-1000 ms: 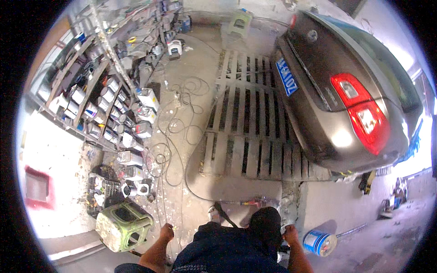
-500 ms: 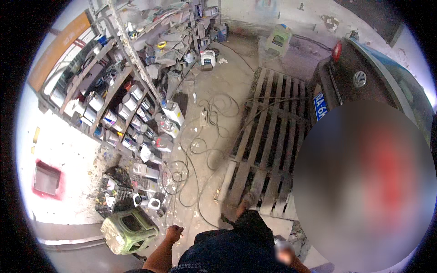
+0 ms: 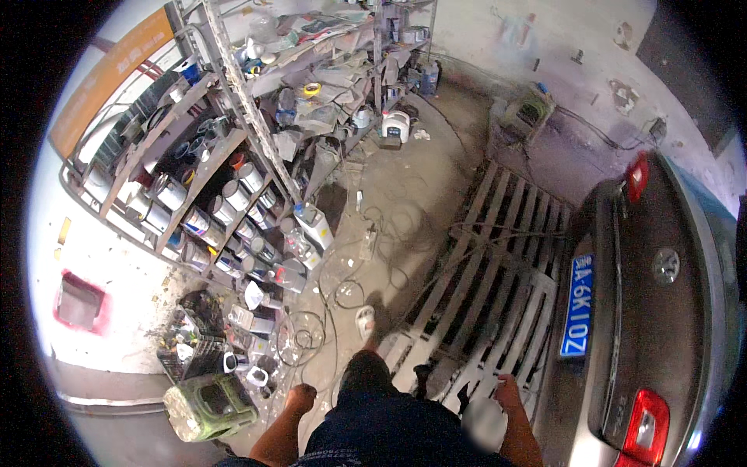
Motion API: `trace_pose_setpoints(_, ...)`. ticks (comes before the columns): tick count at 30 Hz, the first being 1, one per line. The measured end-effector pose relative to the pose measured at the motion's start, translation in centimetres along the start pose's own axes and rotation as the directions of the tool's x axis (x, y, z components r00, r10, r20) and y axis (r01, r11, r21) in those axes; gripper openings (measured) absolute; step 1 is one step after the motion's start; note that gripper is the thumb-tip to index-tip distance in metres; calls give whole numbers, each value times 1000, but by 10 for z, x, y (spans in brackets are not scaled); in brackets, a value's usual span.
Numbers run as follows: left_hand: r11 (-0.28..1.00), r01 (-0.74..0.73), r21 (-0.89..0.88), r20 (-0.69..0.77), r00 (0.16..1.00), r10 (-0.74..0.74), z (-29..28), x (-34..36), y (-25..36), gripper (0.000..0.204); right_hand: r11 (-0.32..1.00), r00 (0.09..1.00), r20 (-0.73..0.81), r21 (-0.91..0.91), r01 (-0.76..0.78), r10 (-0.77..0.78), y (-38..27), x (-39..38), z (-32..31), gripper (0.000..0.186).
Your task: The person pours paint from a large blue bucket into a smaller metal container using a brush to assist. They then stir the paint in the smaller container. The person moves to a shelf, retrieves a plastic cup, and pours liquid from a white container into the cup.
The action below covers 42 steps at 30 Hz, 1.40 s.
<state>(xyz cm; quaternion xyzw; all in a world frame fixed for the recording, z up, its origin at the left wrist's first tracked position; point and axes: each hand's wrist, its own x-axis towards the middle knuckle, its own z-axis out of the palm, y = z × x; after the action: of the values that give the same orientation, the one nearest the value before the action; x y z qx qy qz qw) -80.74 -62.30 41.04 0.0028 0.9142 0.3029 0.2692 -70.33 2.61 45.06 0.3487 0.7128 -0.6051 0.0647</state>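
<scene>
Right hand (image 3: 508, 391): mine, low at my right side, fingers bent. Beside it, a pale rounded shape (image 3: 484, 426), smeared by blur; I cannot tell whether my grip is on it or merely next to it. The hand hangs close in to my body, as if to keep clear of the car.

Left hand (image 3: 300, 397): mine, low at my left, fingers curled in, nothing seen between them. Whether they are closed on something small, I cannot tell. The arm is a little out from my side, likely for balance.

Green stool (image 3: 210, 406): worn, left of my left hand and apart from it; near enough, I judge, to serve as a seat.

Cable loops (image 3: 299, 335): slack on the floor ahead of my left hand, probably left loose for reach.

Slatted platform (image 3: 510, 315): ahead of my right hand, perhaps laid to keep work off the ground.

Car (image 3: 661, 327): dark, at far right, its rear alongside the platform.

Shelving (image 3: 253, 109): along the left, with cans (image 3: 201, 226) ranked in rows, presumably for easy picking.
</scene>
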Motion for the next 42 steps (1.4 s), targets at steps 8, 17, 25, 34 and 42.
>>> trace_pose_setpoints(8, 961, -165, 220, -10, 985, 172, -78, 225, -21, 20, 944, 918, 223, -111, -311, 328, -13, 100, 86, 22)
trace_pose_setpoints(17, 992, -80, -100, -304, 951, 45, -289, 477, 230, 27, 902, 882, 193, -45, -430, 430, -139, 236, 118, 19)
trace_pose_setpoints(25, 942, 130, -310, -388, 887, -250, -351, 593, 333, 23, 916, 840, 367, -180, -358, 400, -254, 493, 105, 26)
trace_pose_setpoints(34, 960, -6, -281, -707, 678, -203, -436, 647, 456, 18, 944, 954, 27, -153, -291, 298, -567, 713, 104, 38)
trace_pose_setpoints(42, 997, -74, 19, -936, 349, 43, -626, 737, 514, 27, 147, 857, 515, -850, 507, 26, -533, 902, 115, 40)
